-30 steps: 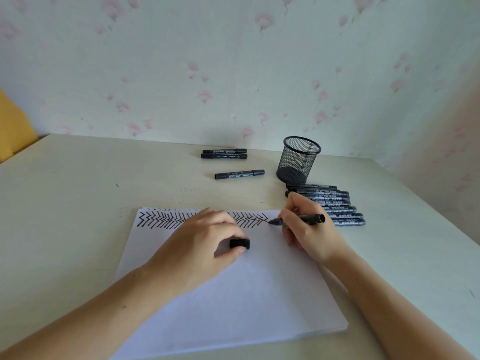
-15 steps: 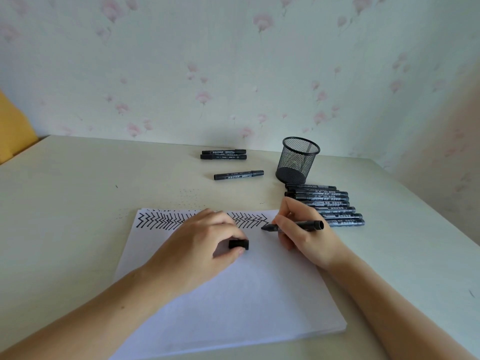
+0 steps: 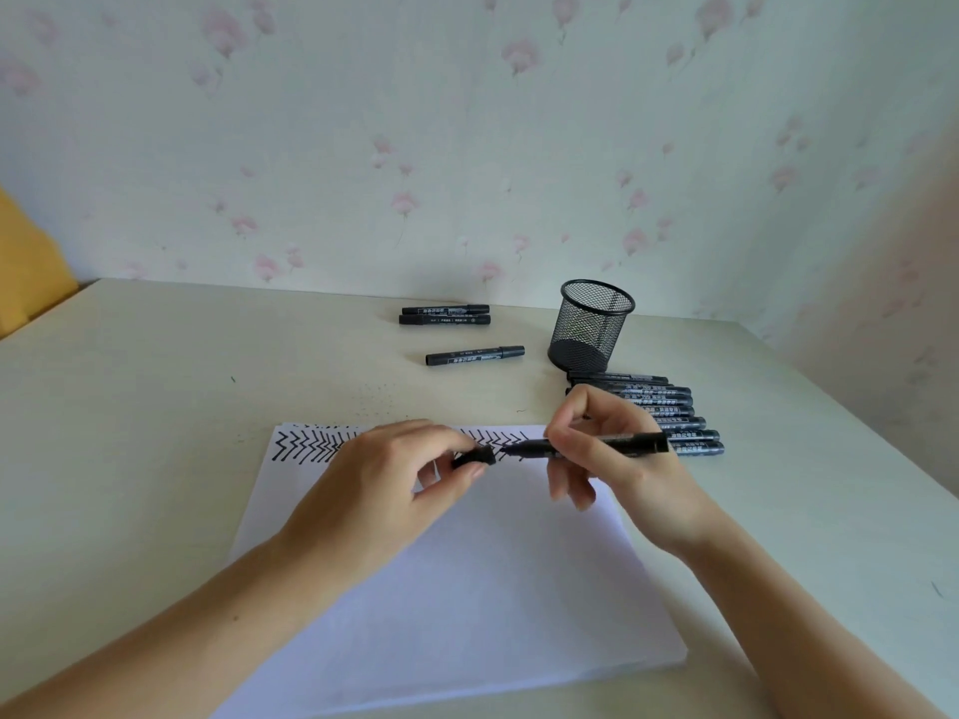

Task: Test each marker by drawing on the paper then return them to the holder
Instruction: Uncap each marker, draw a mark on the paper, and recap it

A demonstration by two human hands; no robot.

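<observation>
My right hand [image 3: 617,459] grips an uncapped black marker [image 3: 602,444], held level above the white paper [image 3: 467,589] with its tip pointing left. My left hand [image 3: 394,480] pinches the marker's black cap [image 3: 473,457] between thumb and fingers, just left of the tip and a small gap away from it. A row of black zigzag marks [image 3: 306,444] runs along the paper's top edge, partly hidden by my hands. The black mesh holder [image 3: 591,324] stands upright behind my right hand.
Several capped black markers [image 3: 690,425] lie in a row right of the paper, below the holder. Two markers [image 3: 445,314] lie side by side at the back of the table, with one more marker [image 3: 475,355] in front of them. A yellow object [image 3: 26,272] sits at the left edge.
My right hand lifted the marker off the paper and turned it level. My left hand rose with the cap and brought it close to the marker's tip.
</observation>
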